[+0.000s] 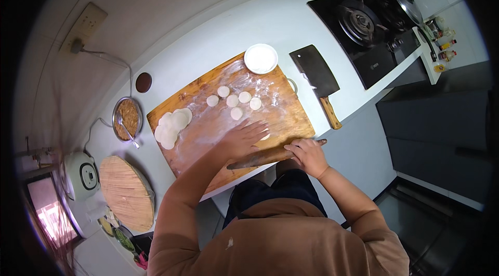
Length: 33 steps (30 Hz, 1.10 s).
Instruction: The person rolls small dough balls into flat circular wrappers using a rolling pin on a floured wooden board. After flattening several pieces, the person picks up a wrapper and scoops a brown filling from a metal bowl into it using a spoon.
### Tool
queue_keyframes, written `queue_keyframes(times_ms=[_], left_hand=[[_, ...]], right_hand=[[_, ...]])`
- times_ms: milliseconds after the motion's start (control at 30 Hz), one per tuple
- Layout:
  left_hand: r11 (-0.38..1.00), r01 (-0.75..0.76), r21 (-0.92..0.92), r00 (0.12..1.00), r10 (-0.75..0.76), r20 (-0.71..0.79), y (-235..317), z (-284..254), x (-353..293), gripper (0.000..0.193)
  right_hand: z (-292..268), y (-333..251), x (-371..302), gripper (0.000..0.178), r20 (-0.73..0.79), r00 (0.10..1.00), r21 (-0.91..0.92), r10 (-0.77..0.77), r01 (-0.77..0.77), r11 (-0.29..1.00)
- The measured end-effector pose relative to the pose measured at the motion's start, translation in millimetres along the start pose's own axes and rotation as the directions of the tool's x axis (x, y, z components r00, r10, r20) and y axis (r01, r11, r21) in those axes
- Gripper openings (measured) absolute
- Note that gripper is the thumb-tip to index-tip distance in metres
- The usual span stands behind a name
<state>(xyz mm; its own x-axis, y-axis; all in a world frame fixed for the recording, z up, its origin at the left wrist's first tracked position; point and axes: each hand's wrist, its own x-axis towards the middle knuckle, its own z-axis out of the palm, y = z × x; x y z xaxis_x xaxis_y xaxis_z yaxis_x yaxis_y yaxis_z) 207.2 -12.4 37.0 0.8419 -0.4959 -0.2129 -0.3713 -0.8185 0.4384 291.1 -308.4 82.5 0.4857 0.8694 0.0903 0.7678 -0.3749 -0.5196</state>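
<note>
My left hand lies flat over the floured wooden board, fingers stretched out. By its fingertips a small piece of dough shows, partly covered by the hand. My right hand is wrapped round one end of a wooden rolling pin, which lies along the board's near edge. Beyond my left hand several small flattened dough rounds sit in a loose group. Rolled-out dough wrappers overlap in a pile at the board's left side.
A white bowl of flour stands on the board's far corner. To the right lie a cleaver and a gas stove. At left are a metal bowl of filling with a spoon, a round slatted lid and a rice cooker.
</note>
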Motion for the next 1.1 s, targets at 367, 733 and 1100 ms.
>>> queue_keyframes(times_ms=[367, 733, 1100], left_hand=[[0.707, 0.403, -0.581, 0.777, -0.600, -0.191, 19, 3, -92, 0.063], [0.678, 0.722, -0.138, 0.564, -0.692, -0.450, 10, 25, -73, 0.073], [0.754, 0.644, -0.130, 0.695, -0.647, -0.313, 42, 25, -101, 0.080]], right_hand=[[32, -27, 41, 0.048, 0.057, 0.998, -0.027, -0.024, 0.026, 0.999], [54, -28, 136, 0.062, 0.013, 0.999, -0.212, -0.035, 0.037, 0.977], [55, -49, 86, 0.078, 0.155, 0.988, -0.188, -0.001, 0.031, 0.982]])
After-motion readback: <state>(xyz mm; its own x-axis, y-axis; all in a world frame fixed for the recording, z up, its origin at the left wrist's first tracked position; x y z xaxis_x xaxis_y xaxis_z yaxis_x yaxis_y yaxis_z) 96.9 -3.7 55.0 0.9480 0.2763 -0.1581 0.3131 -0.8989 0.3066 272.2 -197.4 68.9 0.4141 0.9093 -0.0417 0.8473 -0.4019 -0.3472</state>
